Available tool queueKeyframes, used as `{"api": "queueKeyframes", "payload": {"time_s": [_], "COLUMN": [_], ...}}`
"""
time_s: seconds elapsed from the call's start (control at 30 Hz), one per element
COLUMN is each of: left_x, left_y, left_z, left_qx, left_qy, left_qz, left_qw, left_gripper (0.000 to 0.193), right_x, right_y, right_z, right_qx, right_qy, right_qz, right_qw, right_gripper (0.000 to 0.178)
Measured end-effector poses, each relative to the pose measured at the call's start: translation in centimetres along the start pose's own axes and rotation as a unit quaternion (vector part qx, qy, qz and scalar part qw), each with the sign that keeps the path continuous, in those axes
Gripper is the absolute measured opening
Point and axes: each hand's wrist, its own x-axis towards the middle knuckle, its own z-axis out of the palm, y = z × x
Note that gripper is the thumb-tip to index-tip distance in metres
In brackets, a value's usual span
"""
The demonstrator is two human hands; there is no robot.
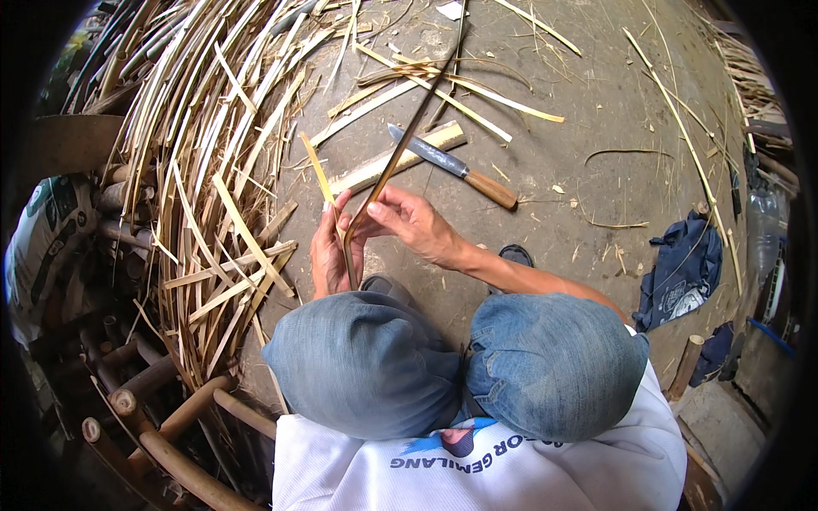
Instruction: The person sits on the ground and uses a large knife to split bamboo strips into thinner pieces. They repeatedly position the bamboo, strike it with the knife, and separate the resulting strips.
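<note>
Between my hands is a long bamboo strip, split into two layers. Its dark outer layer (411,128) runs up toward the far edge, while a short pale yellow layer (316,164) bends away to the left. My left hand (327,255) is closed around the strip near the split, above my left knee. My right hand (419,228) pinches the dark layer just above that spot, thumb on top. Just beyond my hands, a knife (443,160) with a dark blade and wooden handle lies partly across a thick piece of bamboo (375,169) on the ground.
A large heap of bamboo strips (183,111) covers the left side. Bamboo poles (192,473) stand or lie at lower left. Loose strips (477,89) cross on the concrete ahead. A dark blue bag (677,268) lies at right, near a clear plastic bottle (763,226).
</note>
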Motion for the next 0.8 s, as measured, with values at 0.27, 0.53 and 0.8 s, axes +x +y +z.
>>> {"api": "queueKeyframes", "payload": {"time_s": [0.27, 0.53, 0.8], "left_x": [-0.7, -2.2, -4.0], "left_y": [0.6, 1.8, 2.2], "left_z": [-0.8, 2.1, -0.9], "left_qx": [-0.047, 0.175, 0.071], "left_qy": [-0.040, -0.052, 0.000], "left_qz": [-0.024, -0.039, -0.007], "left_qw": [0.998, 0.982, 0.997], "left_gripper": [0.049, 0.048, 0.052], "right_x": [-0.5, -0.6, -1.7], "right_y": [-1.7, -1.9, -2.8], "right_z": [-0.2, 0.2, -1.3], "right_qx": [-0.050, -0.010, -0.043], "right_qy": [0.027, -0.018, -0.051], "right_qz": [0.013, 0.022, 0.081], "right_qw": [0.998, 1.000, 0.994], "right_gripper": [0.026, 0.032, 0.034]}}
